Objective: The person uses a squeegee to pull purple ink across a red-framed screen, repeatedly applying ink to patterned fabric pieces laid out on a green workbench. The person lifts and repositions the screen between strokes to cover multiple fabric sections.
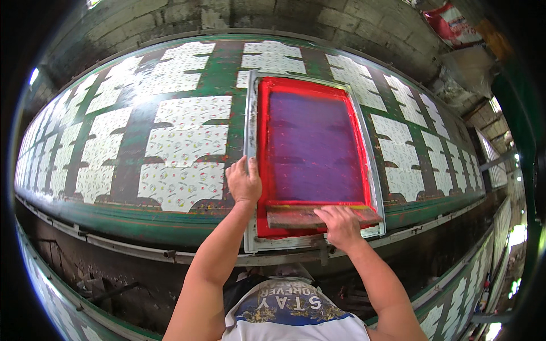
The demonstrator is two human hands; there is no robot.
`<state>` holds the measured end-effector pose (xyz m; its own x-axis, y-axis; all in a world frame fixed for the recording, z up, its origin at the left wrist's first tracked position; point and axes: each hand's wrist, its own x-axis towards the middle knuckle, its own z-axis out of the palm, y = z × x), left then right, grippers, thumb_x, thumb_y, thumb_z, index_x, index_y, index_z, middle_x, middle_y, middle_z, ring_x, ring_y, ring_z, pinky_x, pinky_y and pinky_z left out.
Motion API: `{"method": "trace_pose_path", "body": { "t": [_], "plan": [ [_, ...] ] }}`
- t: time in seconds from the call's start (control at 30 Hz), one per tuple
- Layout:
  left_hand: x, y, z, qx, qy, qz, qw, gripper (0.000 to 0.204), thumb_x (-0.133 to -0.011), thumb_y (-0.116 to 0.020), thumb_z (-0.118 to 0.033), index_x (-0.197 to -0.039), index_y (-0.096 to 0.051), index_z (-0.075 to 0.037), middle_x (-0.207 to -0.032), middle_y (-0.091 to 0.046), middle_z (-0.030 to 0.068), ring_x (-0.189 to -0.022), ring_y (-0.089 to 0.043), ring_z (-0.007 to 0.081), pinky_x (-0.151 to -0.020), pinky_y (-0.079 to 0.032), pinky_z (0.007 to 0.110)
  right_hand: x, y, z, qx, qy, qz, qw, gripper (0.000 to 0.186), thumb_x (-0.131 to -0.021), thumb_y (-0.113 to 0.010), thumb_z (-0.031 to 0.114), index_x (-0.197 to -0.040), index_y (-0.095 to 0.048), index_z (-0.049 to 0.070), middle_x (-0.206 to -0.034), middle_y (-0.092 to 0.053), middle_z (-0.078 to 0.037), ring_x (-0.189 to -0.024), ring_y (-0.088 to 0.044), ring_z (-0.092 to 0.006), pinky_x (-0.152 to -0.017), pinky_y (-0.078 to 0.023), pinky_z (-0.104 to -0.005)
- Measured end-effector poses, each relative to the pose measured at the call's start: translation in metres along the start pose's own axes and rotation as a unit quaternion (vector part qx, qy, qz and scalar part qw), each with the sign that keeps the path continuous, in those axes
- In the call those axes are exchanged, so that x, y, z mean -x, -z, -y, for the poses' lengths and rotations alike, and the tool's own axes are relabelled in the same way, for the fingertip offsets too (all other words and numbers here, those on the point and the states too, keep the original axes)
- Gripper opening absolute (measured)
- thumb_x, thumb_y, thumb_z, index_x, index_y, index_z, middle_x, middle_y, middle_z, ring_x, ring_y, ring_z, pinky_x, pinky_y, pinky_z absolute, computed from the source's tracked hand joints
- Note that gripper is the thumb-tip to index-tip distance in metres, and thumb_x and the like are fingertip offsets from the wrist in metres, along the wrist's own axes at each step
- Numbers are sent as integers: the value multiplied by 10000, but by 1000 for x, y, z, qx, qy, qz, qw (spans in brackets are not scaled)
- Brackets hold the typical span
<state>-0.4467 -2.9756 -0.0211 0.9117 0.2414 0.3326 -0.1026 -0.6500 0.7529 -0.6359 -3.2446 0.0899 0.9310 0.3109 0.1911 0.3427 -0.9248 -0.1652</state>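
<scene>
A screen printing frame point(252, 122) with a purple mesh point(315, 142) lies on the long green printing table point(227, 227). Red ink point(263, 170) borders the mesh on all sides. My left hand point(243, 181) is closed around the left rail of the frame, its thumb side toward the mesh. Across the near end of the mesh rests a wooden squeegee point(293, 217), stained red. My right hand point(340, 226) grips it right of its middle, fingers bent over the top edge.
White patterned fabric pieces point(187, 142) lie in rows on both sides of the frame. A metal rail point(142, 250) runs along the table's near edge. Behind stands a block wall point(347, 23). Another table with similar pieces point(455, 295) shows at lower right.
</scene>
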Motion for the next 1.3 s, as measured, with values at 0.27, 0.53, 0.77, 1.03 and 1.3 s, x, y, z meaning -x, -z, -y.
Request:
{"method": "trace_pose_path", "body": {
  "t": [0.27,0.53,0.77,1.03,1.3],
  "plan": [
    [3,7,-8,-8,-12,14,1000,436,-1140,-572,-391,-1262,-764,-20,-1170,-755,184,-1119,-648,402,-1045,-482,501,-139,-34,-99,45,24,-17,999,344,-953,-621,56,-1241,-794,131,-1099,-767,-112,-1047,-754,-327,-894,-577,-492],
    [3,8,-14,-29,-18,24,999,396,-1129,-599,-341,-1299,-747,-15,-1188,-756,190,-1125,-661,392,-1048,-477,497,-300,-60,-208,52,33,-6,998,375,-927,-622,64,-1238,-806,163,-1108,-779,-136,-1053,-769,-354,-923,-612,-512],
    [3,8,-15,-36,-12,24,999,378,-1117,-624,-341,-1294,-761,-37,-1168,-756,155,-1111,-666,354,-1042,-479,472,-402,-67,-261,62,11,25,998,455,-906,-614,41,-1295,-801,184,-1165,-786,-154,-1130,-767,-372,-989,-623,-519],
    [2,10,-18,-23,12,34,999,355,-1107,-616,-265,-1305,-768,-12,-1177,-743,163,-1143,-673,338,-1038,-516,443,-457,-48,-290,48,4,60,997,387,-911,-634,91,-1244,-810,179,-1196,-819,-172,-1147,-776,-390,-985,-621,-536],
    [1,8,-23,-21,20,30,999,326,-1081,-669,-277,-1279,-766,-37,-1190,-761,154,-1119,-665,353,-1039,-499,464,-457,-43,-288,27,1,110,994,397,-868,-641,93,-1203,-830,191,-1169,-823,-175,-1127,-781,-391,-981,-619,-537]
  ]
}}
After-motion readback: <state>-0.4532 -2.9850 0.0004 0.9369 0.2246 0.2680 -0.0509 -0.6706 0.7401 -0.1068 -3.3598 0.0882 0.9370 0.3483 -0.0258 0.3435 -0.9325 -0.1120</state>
